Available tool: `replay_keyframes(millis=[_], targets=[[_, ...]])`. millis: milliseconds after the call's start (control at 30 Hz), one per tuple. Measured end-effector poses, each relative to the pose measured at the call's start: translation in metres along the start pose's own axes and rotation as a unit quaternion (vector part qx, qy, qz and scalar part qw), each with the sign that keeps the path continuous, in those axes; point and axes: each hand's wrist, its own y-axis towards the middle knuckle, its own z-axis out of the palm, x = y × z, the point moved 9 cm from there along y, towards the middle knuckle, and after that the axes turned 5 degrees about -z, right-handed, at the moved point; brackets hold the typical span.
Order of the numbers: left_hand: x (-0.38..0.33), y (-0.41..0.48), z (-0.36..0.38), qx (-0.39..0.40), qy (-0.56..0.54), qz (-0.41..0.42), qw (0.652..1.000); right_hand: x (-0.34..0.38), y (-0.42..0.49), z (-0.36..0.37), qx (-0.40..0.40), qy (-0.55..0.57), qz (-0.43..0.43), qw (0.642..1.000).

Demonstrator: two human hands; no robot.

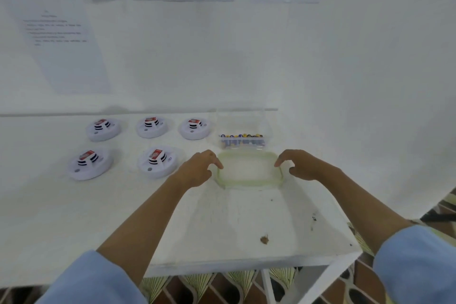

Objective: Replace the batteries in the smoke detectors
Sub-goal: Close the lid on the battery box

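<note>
Both hands sit at the short ends of a green-rimmed lid (248, 171) that lies flat on the white table (222, 229). The left hand (197, 170) has its fingers curved, fingertips (218, 164) at the lid's left rim. The right hand (303, 165) mirrors it, with its forefinger over the right rim and its thumb just outside it, a small gap showing between them. Whether either hand actually grips the rim or only touches it cannot be told. Just beyond the fingertips stands the clear container (243, 142), uncovered, with loose batteries (240, 136) in a row along its bottom. To the left of the left fingers are the five smoke detectors (158, 164), well apart from each other in two rows. Each carries a red-and-white block (156, 154) on top, probably its battery. This looks like the opening step: the battery supply is uncovered and no detector is in hand yet. The next move likely calls for leaving the lid, then reaching either forward over it for a fresh cell or left to the nearest detector. Pulling the block there from its seat will need one hand to steady the housing.
</note>
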Motion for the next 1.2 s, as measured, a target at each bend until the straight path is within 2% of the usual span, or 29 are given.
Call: replay_keyframes(millis=[300,467,633,767,867,933,1033,1200], targets=[[0.002,0.0,-0.004,-0.022,0.018,0.001,1.0,0.001,-0.005,0.002,0.022,-0.065,-0.062,0.996],[0.003,0.0,-0.011,-0.036,0.005,0.006,0.999,0.004,-0.003,-0.002,0.016,-0.05,-0.089,0.995],[0.004,0.001,-0.019,-0.024,-0.026,0.008,0.999,0.002,0.0,-0.013,-0.014,0.034,-0.119,0.992],[-0.002,-0.001,-0.036,-0.034,-0.112,0.011,0.993,0.001,0.003,-0.032,-0.051,0.11,-0.12,0.985],[-0.009,-0.001,-0.05,-0.058,-0.18,0.015,0.982,-0.002,0.008,-0.046,-0.096,0.215,-0.098,0.967],[-0.011,0.001,-0.056,-0.069,-0.242,0.016,0.968,-0.003,0.012,-0.053,-0.124,0.257,-0.09,0.954],[-0.012,0.01,-0.068,-0.079,-0.371,0.015,0.925,-0.006,0.022,-0.069,-0.173,0.298,-0.082,0.935],[0.001,0.053,-0.09,-0.115,-0.511,-0.057,0.85,-0.008,0.057,-0.096,-0.223,0.494,-0.04,0.84]])
